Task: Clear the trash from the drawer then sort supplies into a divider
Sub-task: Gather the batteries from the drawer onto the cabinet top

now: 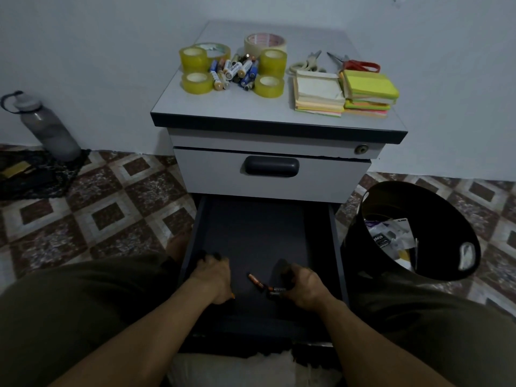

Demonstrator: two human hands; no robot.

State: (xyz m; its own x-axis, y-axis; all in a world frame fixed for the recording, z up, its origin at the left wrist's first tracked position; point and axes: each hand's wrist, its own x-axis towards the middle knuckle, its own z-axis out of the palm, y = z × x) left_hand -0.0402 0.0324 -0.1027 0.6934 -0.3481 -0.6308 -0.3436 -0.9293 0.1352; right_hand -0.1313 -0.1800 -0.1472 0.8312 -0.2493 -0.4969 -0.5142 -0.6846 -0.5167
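Pulled out at the foot of the cabinet: drawer point(251, 233), floor dark. Near the drawer's front edge, lone battery point(255, 280), lying slanted between the hands. Just right of it, battery pair point(276, 291), pinched at one end by right hand point(303, 286), fingers curled. By the drawer's left wall, left hand point(212, 277), knuckles up, fingers curled under, resting on the floor; too dim to tell whether anything is inside the grip. Hands well apart.

Directly above the drawer, upper drawer point(270, 180), closed. Higher still, on the cabinet top point(178, 107): tape rolls point(195, 71) ringing a battery heap point(237, 72), then two scissors point(307, 64) and sticky notes point(343, 93) in stacks.

Just right of the drawer, black bin point(351, 247), tipped toward the camera, wrappers inside. Far left of the drawer, against the wall, grey bottle point(47, 127), upright beside a dark mesh bag point(33, 174) on the tiles.
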